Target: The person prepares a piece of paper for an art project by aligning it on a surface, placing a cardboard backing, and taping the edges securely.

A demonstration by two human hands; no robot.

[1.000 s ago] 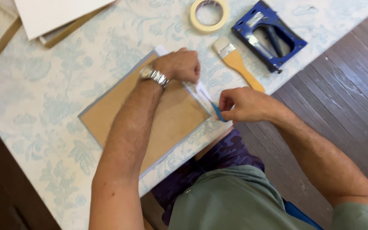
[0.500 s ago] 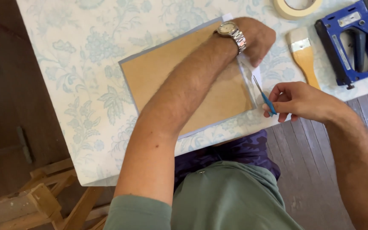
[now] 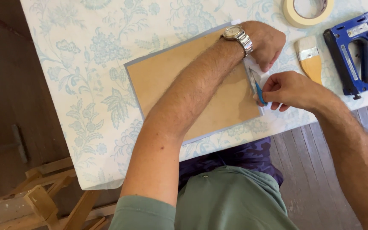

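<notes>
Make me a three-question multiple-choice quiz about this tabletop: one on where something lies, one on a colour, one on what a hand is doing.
1. Where does the paintbrush lie?
A. between the left hand and the staple gun
B. on the brown board
C. on the floor

2. What colour is the staple gun?
A. red
B. blue
C. green

3. What is the right hand doing?
A. resting empty
B. lifting the tape roll
C. gripping a blue-handled knife at the board's edge

Answers: 1 A, it sits between them; 2 B, its body is blue; 3 C, fingers are closed on the handle.

Left hand [image 3: 265, 42] pressed flat, forearm crossing; right hand [image 3: 292, 90] pinched closed.
</notes>
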